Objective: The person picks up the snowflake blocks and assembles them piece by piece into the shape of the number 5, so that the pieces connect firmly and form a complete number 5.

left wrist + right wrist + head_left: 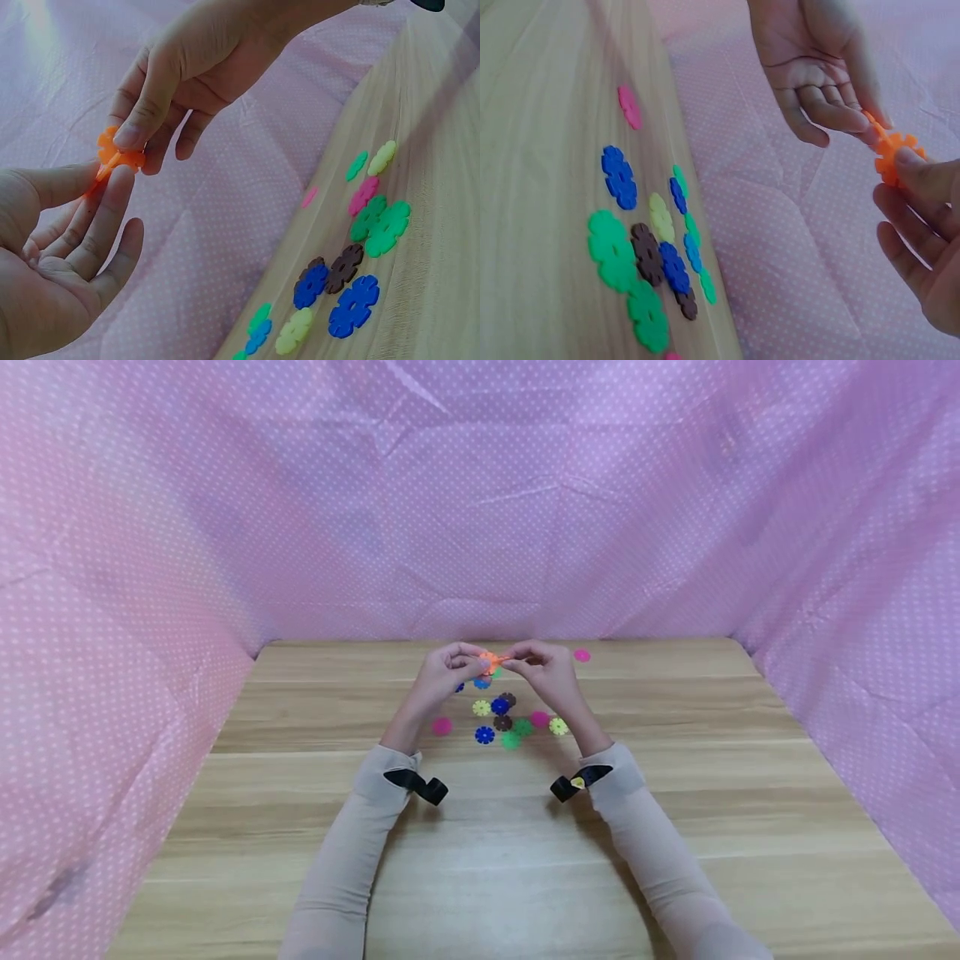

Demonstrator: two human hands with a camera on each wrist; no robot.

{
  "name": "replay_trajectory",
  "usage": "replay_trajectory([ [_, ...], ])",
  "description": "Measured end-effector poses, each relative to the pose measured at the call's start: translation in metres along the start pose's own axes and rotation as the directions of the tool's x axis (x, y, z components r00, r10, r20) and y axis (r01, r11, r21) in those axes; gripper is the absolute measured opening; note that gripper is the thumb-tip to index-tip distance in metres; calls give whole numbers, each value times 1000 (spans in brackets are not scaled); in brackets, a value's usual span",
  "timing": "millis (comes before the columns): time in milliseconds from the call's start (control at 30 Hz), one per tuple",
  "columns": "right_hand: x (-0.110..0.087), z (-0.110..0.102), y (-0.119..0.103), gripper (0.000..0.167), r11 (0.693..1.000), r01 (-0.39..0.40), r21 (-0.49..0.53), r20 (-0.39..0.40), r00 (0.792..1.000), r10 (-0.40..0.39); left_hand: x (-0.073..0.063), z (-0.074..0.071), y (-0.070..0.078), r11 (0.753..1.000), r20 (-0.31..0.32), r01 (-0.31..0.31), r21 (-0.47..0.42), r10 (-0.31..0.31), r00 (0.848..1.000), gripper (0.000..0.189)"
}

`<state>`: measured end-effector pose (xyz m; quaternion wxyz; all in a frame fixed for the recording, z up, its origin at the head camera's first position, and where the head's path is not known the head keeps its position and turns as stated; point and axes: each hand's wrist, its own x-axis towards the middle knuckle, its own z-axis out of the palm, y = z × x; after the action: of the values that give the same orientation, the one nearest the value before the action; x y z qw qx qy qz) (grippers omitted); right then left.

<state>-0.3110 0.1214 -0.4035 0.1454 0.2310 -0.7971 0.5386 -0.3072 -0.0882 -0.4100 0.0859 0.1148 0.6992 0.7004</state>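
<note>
Two orange notched plastic discs [489,662], flower-shaped, are held up above the far part of the table, meeting at an angle. My left hand [448,678] pinches one disc between thumb and fingertips. My right hand [551,678] pinches the other from the opposite side. In the left wrist view, the orange disc [132,159] under the right thumb shows its flat face, while the one at the left fingertips is seen nearly edge-on. Fingers cover part of both. The right wrist view shows the orange discs [889,160] between the two hands, slots overlapping.
Loose flower discs lie on the wooden table [480,877] below the hands: blue [484,735], green [511,741], brown [502,722], yellow [482,707] and pink [442,727]. Another pink disc [582,656] lies near the far edge. Pink dotted cloth [480,527] surrounds the table.
</note>
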Motion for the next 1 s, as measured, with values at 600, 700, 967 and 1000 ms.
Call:
replay_trajectory([
  [600, 9, -48, 28, 21, 979, -97, -179, 425, 890, 166, 5, -11, -9, 998, -4, 64, 19, -64, 998, 31],
  [700, 4, -55, 37, 24, 969, -92, -229, 501, 842, 198, 6, -10, -11, 999, -13, 52, 10, -52, 999, 31],
  [967, -13, -71, 57, 27, 957, -57, -283, 631, 740, 231, 7, -9, -13, 1000, -21, 14, -9, -14, 1000, 32],
  [1000, -16, -72, 58, 28, 955, -61, -291, 641, 729, 242, 6, -9, -13, 1000, -21, 14, -6, -14, 1000, 33],
])
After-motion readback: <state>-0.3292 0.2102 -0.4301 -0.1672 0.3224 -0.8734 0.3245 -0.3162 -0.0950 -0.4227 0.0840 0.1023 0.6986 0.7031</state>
